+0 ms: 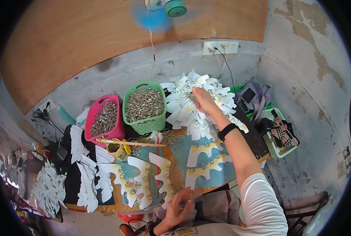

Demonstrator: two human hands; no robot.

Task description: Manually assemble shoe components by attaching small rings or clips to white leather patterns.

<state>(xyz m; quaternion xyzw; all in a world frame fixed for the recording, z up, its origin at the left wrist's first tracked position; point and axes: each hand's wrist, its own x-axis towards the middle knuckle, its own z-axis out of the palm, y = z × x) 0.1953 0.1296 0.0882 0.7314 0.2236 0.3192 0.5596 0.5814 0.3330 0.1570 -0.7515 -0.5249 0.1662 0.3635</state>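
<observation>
My right hand (202,99) reaches far over a heap of white cut-out pieces (183,112), its fingers curled down on the upper part of the heap. Whatever lies in those fingers, I cannot make out. Metal rings and yellowish smears show on these pieces. By the table's front edge is my left hand (178,208), fingers apart and slightly bent, with nothing seen in it. Just beyond it, white wavy-edged pieces (165,173) with rings along them lie in a row. Two similar pieces (205,151) lie to their right, below the heap.
A pink basket (89,128) and a green basket (163,122) hold metal rings. Loose rings (173,139) lie before them. A brush with a wooden handle (144,144) rests across a small yellow pot (118,153). Stacked white pieces (87,185) lie left; a bin (289,153) stands right.
</observation>
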